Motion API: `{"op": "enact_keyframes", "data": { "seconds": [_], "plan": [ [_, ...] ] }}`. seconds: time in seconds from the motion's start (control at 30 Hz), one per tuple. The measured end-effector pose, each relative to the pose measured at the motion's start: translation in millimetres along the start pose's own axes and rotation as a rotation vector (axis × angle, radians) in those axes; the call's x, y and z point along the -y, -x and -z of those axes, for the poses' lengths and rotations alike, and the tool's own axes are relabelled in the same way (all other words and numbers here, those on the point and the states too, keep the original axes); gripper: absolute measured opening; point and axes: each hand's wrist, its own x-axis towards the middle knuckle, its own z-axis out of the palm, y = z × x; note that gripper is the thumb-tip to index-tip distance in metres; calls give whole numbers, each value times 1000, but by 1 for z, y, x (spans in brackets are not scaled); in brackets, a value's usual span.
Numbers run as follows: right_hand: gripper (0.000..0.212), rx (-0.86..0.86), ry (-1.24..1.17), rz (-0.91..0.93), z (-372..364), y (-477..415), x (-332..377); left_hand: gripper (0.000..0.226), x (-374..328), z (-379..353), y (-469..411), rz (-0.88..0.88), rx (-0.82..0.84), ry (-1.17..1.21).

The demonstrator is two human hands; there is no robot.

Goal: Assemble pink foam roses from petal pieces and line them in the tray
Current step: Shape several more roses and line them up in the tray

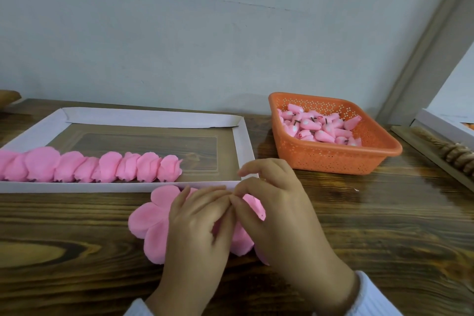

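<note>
Dark wood tabletop (77, 226), head view: petal pieces (146, 220) lie just before the tray (243, 141), where finished roses (102, 167) line its near edge. Left hand (195, 226) and right hand (279, 213) each show a narrow grip, fingertips pinching the top layer. Risk: stuck foam layers may lift together, or tear under a hard pinch.

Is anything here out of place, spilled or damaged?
Nothing is spilled. Only the white tray looks slightly damaged: at its far right corner the walls gape apart. The roses stand in one row inside it, and the buds lie in the orange basket.
</note>
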Motion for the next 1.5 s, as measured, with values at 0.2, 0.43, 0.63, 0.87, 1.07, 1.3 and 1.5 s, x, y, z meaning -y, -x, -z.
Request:
{"op": "enact_keyframes", "data": {
  "seconds": [0.2, 0.43, 0.63, 0.87, 1.07, 1.3, 1.5],
  "plan": [
    [16, 50, 96, 16, -1, -1, 1, 22, 0, -2, 3, 106, 48, 49],
    [7, 88, 86, -25, -3, 1, -3, 51, -5, -7, 7, 228, 52, 153],
    [16, -9, -72, 6, 1, 1, 0, 81, -1, -11, 13, 308, 77, 358],
    [16, 1, -307, -136, 1, 1, -3, 38, -11, -8, 6, 432, 197, 612],
    [12, 165, -560, -298, 10, -1, -12, 46, -10, -6, 9, 505, 249, 598],
    [9, 328, -868, -420, 19, -1, -22, 63, -5, -7, 10, 475, 228, 469],
    [11, 139, -818, -422, 21, -3, -27, 72, -12, 0, 11, 346, 277, 362]
  ]
}}
